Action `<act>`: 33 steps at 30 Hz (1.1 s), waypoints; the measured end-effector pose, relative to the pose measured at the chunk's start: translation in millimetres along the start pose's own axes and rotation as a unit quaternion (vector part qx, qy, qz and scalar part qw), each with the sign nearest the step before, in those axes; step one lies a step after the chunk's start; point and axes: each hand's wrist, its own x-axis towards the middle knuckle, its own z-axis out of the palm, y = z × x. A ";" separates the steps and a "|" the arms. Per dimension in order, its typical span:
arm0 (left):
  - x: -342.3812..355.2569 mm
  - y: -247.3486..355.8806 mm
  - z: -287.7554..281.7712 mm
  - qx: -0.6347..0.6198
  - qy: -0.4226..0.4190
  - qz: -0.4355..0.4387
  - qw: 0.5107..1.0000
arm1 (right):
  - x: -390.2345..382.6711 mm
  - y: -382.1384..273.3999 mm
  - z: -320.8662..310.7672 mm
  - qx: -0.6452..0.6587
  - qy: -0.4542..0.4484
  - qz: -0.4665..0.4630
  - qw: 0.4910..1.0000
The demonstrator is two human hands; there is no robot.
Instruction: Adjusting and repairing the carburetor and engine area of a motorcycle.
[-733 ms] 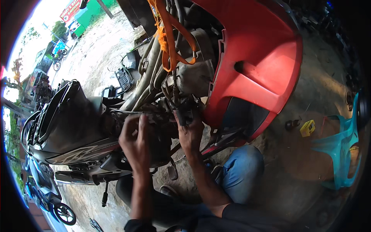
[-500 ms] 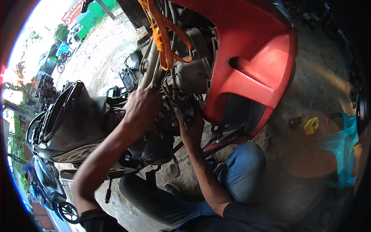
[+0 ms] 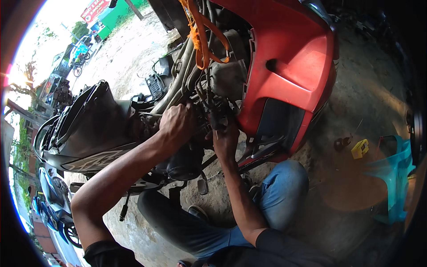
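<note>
A partly stripped motorcycle [image 3: 95, 133] stands in front of me, its frame tubes and hoses bare in the middle. My left hand [image 3: 179, 122] is closed at the frame, knuckles up; whatever its fingers grip is hidden behind them. Just right of it, my right hand [image 3: 227, 140] reaches up from below, fingers wrapped round a dark mechanical part [image 3: 217, 118] under the cables. A thin pale rod or tip shows beside those fingers. Above both hands hangs an orange strap [image 3: 202, 40] with frayed threads. The red front fairing [image 3: 289, 66] rises close to my right hand.
My bent knees [image 3: 282, 191] flank the work from below. On the floor at right are a small yellow box [image 3: 360, 149], a dark round part [image 3: 341, 143] and a turquoise plastic stool [image 3: 396, 169]. Loose black parts [image 3: 155, 84] lie beyond the frame. A blue motorcycle [image 3: 51, 209] stands at left.
The view has shifted slightly. My left forearm has swung flatter, its elbow farther left, while that hand stays at the frame. My right hand keeps its hold on the dark part.
</note>
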 end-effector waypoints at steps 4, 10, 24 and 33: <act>7.8 13.6 -5.6 0.005 0.005 -0.012 1.000 | 2.5 -7.5 3.2 -0.005 0.004 -0.043 0.999; 33.0 28.1 -18.5 0.216 -0.167 -0.023 0.962 | 1.6 -9.3 1.1 0.021 -0.018 -0.032 0.999; 50.9 17.9 -5.8 -0.014 -0.178 -0.231 0.956 | 4.1 8.2 0.1 0.015 -0.018 -0.044 0.999; 49.3 26.2 -9.2 0.036 -0.144 -0.224 0.963 | 2.4 2.2 -1.0 0.014 -0.012 -0.039 0.999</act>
